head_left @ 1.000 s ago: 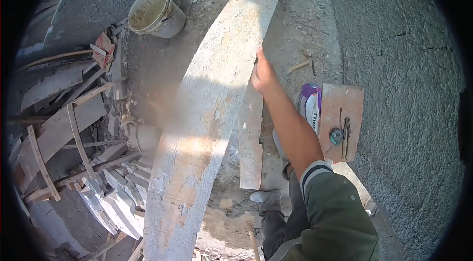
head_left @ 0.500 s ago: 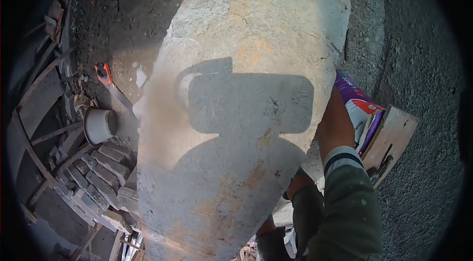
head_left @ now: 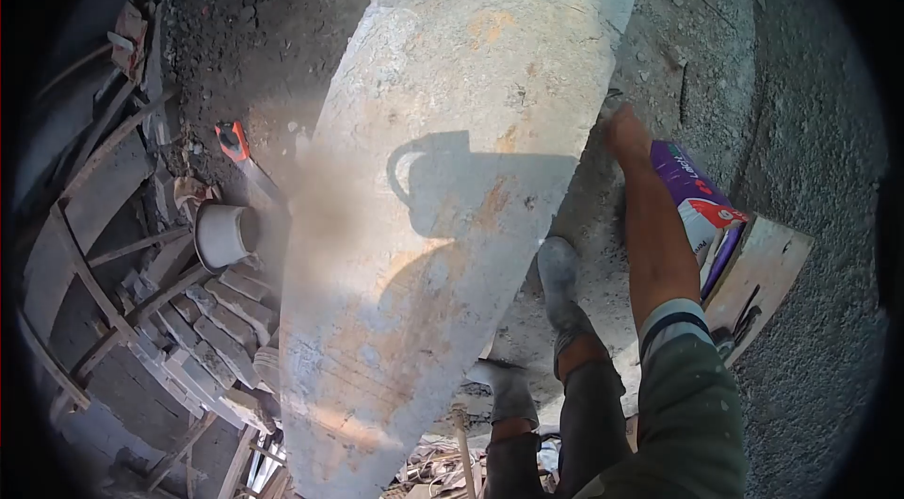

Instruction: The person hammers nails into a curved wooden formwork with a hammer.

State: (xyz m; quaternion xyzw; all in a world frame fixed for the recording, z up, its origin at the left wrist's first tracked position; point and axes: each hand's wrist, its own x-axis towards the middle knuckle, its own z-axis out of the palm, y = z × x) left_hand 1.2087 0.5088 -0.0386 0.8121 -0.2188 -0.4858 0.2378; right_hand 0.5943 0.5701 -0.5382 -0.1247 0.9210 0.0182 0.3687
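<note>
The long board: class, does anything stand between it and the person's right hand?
Nothing visible does: the right hand is at the edge of the long board, though its grip is hard to see. The purple bag lies beyond the hand.

You are standing on a building site [head_left: 254,75]; a handsaw [head_left: 258,176] and stacked blocks [head_left: 226,315] are lying left of your right hand [head_left: 622,130].

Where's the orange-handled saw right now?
In the head view, the orange-handled saw lies on the ground at the left, between the long board and the debris, just above the small pale bucket.
</note>
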